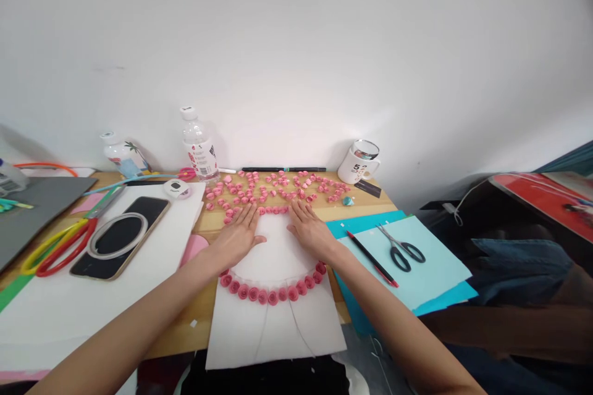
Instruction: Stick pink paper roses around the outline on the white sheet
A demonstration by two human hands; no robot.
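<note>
On the table lies a white sheet [278,336] with pencil lines, its near end reaching past the table's front edge. A curved row of pink rolled paper roses [273,297] crosses it. My left hand [238,234] lies flat at the upper left of the sheet, fingers stretched toward the far edge. My right hand [309,231] lies flat at the upper right, fingers stretched likewise. Between the fingertips runs a short line of small pink paper rolls [273,210]. Many loose pink rolls [296,182] are scattered beyond the hands. The fingers partly hide the sheet's far edge.
To the right, black scissors [401,254] and a pen [370,258] rest on light blue paper [430,271]. A mug [359,162] and a water bottle [201,151] stand by the wall. A phone [121,237] and red-and-yellow scissors [65,248] are at left.
</note>
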